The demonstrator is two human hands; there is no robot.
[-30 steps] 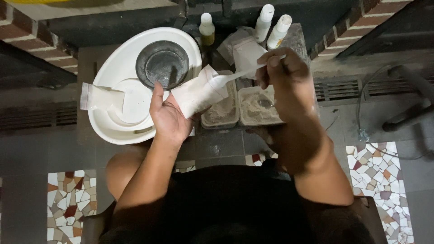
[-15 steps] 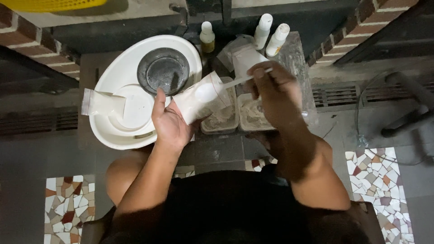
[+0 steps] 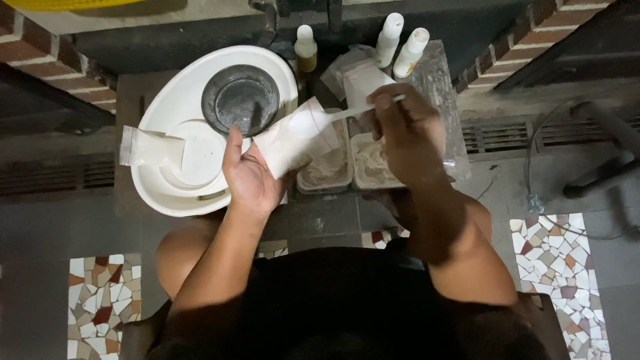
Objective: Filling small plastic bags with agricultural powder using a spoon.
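We see the left hand (image 3: 250,177) with its fingers wrapped around the lower end of a small white pouch (image 3: 293,137), holding it tilted with its open mouth up and to the right, just over the right edge of a white basin (image 3: 160,190). The right hand (image 3: 403,130) has its fingers pinched shut on the handle of a white plastic spoon (image 3: 320,120), whose bowl sits at the mouth of the pouch. Whether the spoon carries any powder we cannot tell.

Below the pouch and spoon stand two small tubs (image 3: 350,167) of pale powder, side by side and touching. Inside the basin lies a dark round bowl (image 3: 240,99), and a second white pouch (image 3: 150,145) rests across the basin's left rim. Behind the tubs we see three small bottles (image 3: 390,43) and some clear plastic bags (image 3: 363,77). Patches of mosaic tile (image 3: 100,300) show on the floor either side of the knees.
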